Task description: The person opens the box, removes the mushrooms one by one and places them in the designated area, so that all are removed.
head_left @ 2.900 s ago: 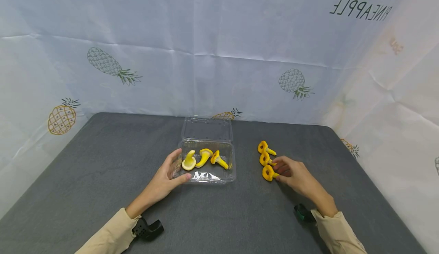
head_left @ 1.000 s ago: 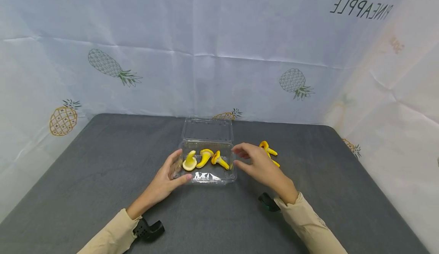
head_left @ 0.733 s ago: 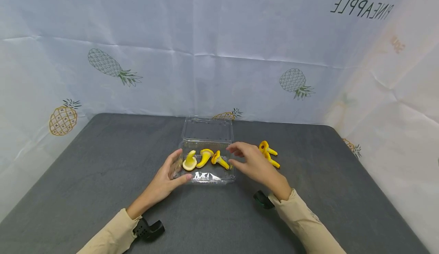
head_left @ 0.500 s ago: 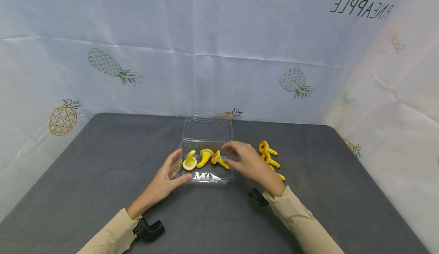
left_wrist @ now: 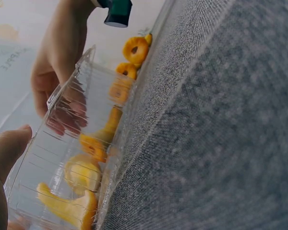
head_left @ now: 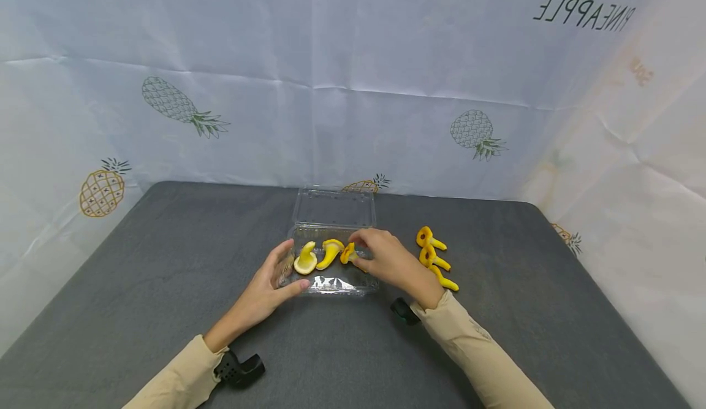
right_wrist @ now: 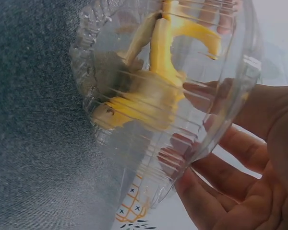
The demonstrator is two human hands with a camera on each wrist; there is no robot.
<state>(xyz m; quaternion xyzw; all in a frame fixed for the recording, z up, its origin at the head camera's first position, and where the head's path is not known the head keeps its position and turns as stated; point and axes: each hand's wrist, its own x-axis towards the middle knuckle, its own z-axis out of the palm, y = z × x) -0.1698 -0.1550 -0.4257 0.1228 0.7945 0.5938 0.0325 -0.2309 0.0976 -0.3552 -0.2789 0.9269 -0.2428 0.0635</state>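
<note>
A clear plastic clamshell container (head_left: 331, 286) stands on the table with its lid (head_left: 334, 208) folded back. Three yellow chanterelle mushrooms lie inside in a row: one on the left (head_left: 305, 259), another in the middle (head_left: 330, 253), the last on the right (head_left: 347, 253). My left hand (head_left: 267, 283) grips the container's left end, thumb at the front and fingers behind. Over the right end reaches my right hand (head_left: 388, 259), thumb and fingers parted about the right mushroom, covering part of its stem. In the right wrist view, those fingertips (right_wrist: 170, 160) show through the clear wall.
Three more chanterelles (head_left: 427, 256) lie in a column on the dark grey table (head_left: 331, 354), right of the container. A pineapple-print cloth (head_left: 353, 59) hangs behind the table. Black wrist cameras (head_left: 239, 369) sit below both sleeves.
My right hand has left the nearest of the chanterelles on the table and moved left into the container, to the right mushroom there. My left hand has stayed on the container.
</note>
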